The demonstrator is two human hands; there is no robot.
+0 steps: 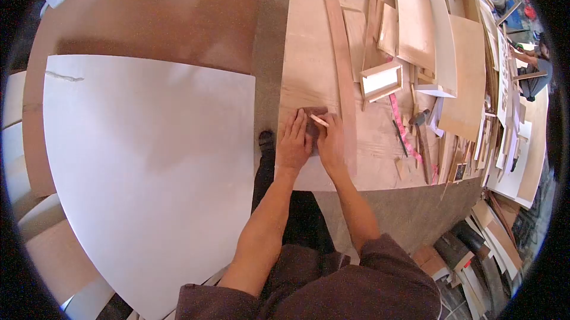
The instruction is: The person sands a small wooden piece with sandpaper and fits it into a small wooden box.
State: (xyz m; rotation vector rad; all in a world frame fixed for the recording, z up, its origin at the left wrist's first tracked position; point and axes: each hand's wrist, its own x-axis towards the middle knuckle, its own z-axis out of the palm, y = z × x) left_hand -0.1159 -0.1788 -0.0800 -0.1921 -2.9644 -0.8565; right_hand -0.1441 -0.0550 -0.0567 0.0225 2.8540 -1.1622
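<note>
On the near left part of the plywood bench (309, 76), my left hand (295, 143) lies with its fingers stretched out over a flat dark brown piece (314, 110). What that piece is made of, I cannot make out; it looks like a sheet of sandpaper. Close beside it, my right hand (331, 146) is closed around a small pale wooden stick (319, 120), which slants above the brown piece. A long reddish wood strip (339, 41) runs along the bench just beyond my right hand.
Right of my hands lie a small wooden frame (381, 82), pink tape (399, 119) and a hammer (420, 119). Wooden panels (414, 20) and offcuts crowd the bench's right side. A large white board (154, 183) stands left. Another person (536, 73) works at far right.
</note>
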